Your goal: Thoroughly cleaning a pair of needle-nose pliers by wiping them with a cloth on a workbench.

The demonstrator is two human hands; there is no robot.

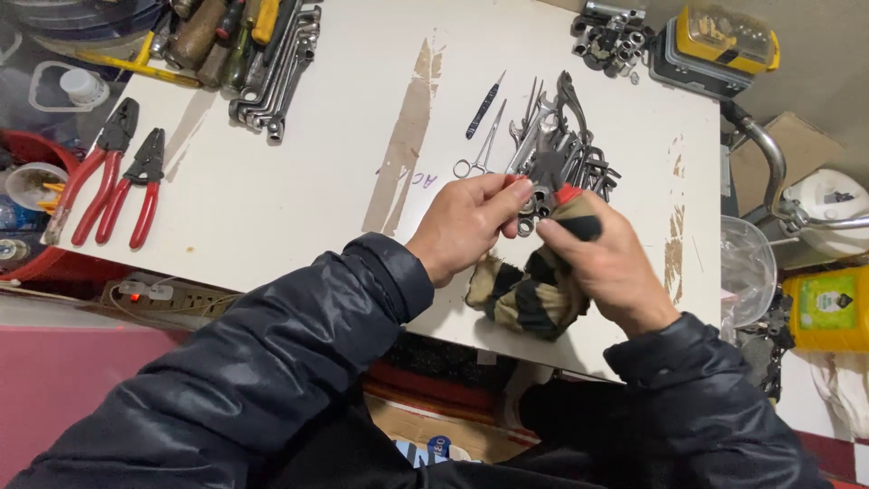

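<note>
My left hand [466, 225] pinches a small metal tool [536, 197] with ring-shaped ends above the white table [299, 172]. My right hand [608, 264] grips a striped tan, black and red cloth [529, 290] and presses part of it against the same tool. Just beyond my hands lies a pile of wrenches and other steel tools [566, 145]. Small scissors [480, 149] and a thin dark tool [484, 107] lie left of the pile.
Two red-handled pliers [113, 181] lie at the table's left. Wrenches and screwdrivers [262, 54] are at the far left corner, sockets [611, 41] and a yellow case [724, 41] at the far right. A yellow jug [828, 308] stands on the right.
</note>
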